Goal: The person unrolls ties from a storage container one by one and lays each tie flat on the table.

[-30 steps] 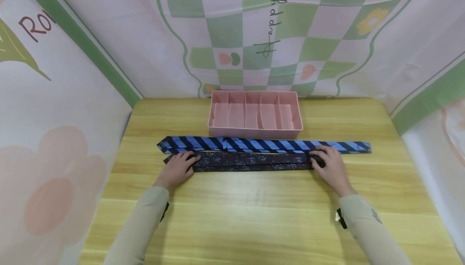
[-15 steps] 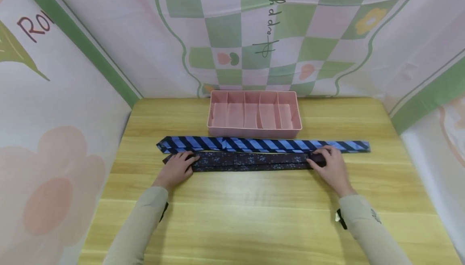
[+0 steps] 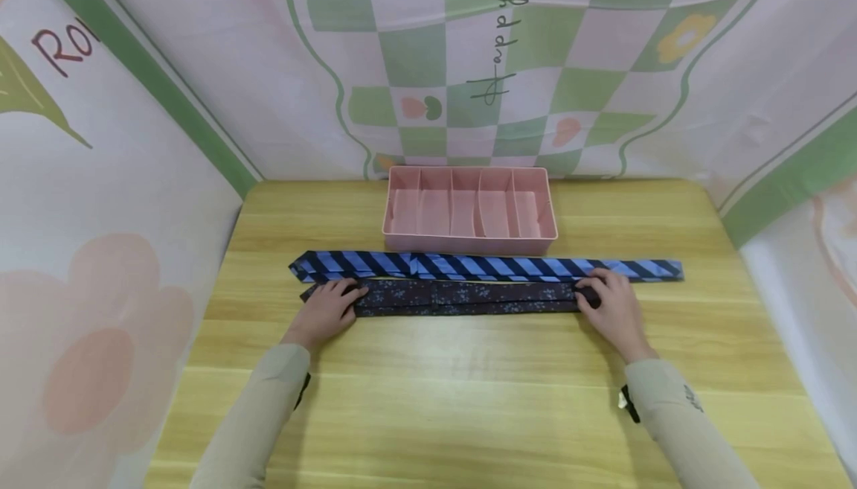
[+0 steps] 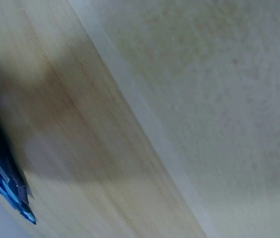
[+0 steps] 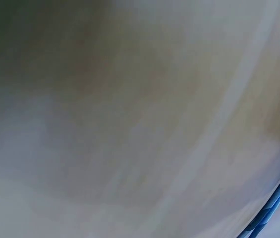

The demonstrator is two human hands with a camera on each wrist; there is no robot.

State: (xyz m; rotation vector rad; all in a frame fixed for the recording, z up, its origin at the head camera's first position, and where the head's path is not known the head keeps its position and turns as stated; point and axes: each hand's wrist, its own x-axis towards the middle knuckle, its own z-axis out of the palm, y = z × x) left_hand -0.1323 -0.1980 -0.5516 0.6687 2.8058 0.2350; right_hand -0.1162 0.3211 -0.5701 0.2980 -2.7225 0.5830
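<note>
A dark floral necktie (image 3: pixel 462 297) lies folded lengthwise across the table in the head view. My left hand (image 3: pixel 323 312) holds its left end, with the pointed tip showing just beyond the fingers. At the right end, my right hand (image 3: pixel 612 315) pinches the tie between thumb and fingers, hiding the last part of it. Right behind lies a blue-and-navy striped necktie (image 3: pixel 482 267), parallel and nearly touching; the right fingertips reach its near edge. The left wrist view catches tie ends (image 4: pixel 6 168) at its left border; in the right wrist view a blue strip (image 5: pixel 271 210) shows at lower right.
Behind the ties stands a pink divided box (image 3: pixel 469 243) with several compartments, close to the patterned backdrop (image 3: pixel 469 50). Fabric walls also flank the wooden table (image 3: pixel 455 400) on both sides.
The right thumb and fingers have shifted slightly on the dark necktie's right end. The left hand and the striped necktie stay where they were.
</note>
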